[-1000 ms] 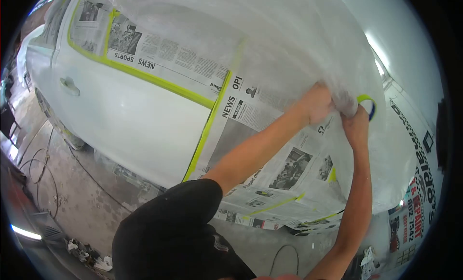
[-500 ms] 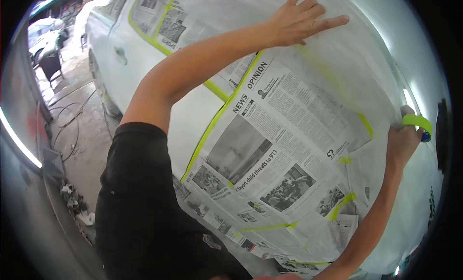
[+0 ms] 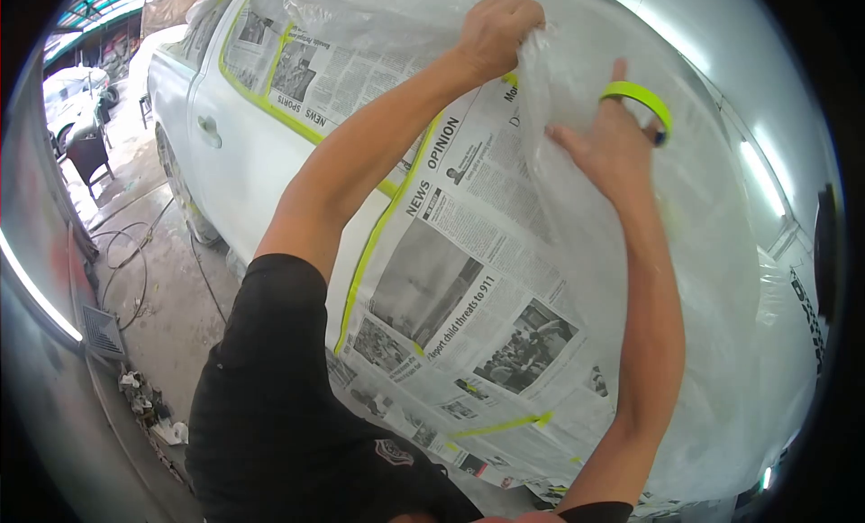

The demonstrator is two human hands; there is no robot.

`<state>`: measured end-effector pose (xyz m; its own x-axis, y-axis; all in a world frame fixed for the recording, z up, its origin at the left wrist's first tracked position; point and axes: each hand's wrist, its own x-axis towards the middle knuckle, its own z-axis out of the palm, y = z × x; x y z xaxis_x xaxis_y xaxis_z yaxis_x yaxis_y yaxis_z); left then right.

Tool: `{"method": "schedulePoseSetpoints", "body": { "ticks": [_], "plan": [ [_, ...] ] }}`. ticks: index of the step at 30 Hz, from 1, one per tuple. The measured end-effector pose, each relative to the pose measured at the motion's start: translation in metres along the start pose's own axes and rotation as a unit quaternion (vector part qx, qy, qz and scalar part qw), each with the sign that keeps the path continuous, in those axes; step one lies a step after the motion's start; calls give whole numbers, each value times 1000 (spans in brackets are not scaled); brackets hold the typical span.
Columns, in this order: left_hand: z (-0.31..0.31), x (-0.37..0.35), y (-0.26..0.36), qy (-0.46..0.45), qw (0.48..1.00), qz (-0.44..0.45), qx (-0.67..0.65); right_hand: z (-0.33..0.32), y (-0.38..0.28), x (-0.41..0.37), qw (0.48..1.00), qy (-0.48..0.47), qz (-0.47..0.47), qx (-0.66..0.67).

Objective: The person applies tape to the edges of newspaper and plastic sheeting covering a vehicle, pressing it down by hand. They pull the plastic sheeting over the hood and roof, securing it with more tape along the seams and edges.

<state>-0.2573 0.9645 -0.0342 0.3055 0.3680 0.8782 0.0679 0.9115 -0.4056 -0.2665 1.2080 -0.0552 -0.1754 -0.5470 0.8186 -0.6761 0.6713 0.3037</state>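
Sheeting (image 3: 712, 262) (translucent) in left hand (image 3: 501, 36)

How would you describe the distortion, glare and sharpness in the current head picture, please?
Head view: strong fisheye curvature, corners black; head view: glare from the light strip at right, and washed-out daylight around the chair at far left; head view: large headlines on the newspaper are legible, much of its small print is not, and the plastic sheeting looks hazy.
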Motion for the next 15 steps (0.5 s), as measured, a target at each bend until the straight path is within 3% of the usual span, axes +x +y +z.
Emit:
{"method": "schedulePoseSetpoints", "body": {
  "ticks": [1,4,5,7,9,10,11,14,15],
  "plan": [
    [-6,0,-1,-33,999,4,0,10,-7,8,995,-91,9,-23],
    [-34,-3,16,-141,989,20,-31,47,18,34,981,-7,-24,-194],
    [-44,-3,21,-178,983,24,-47,47,29,37,975,36,-38,-214],
    [-57,5,18,-121,990,72,-4,37,52,42,958,121,-69,-252],
    [-72,17,2,-179,980,79,48,35,76,49,918,246,-160,-266],
    [-80,24,-17,-262,960,60,78,31,83,52,889,306,-206,-270],
    [-81,27,-35,-344,932,41,105,24,88,55,897,292,-196,-268],
    [-64,22,-76,-369,921,22,121,-7,86,62,910,256,-157,-285],
    [-48,20,-104,-315,941,26,119,-19,76,65,907,248,-140,-309]
  ]
}}
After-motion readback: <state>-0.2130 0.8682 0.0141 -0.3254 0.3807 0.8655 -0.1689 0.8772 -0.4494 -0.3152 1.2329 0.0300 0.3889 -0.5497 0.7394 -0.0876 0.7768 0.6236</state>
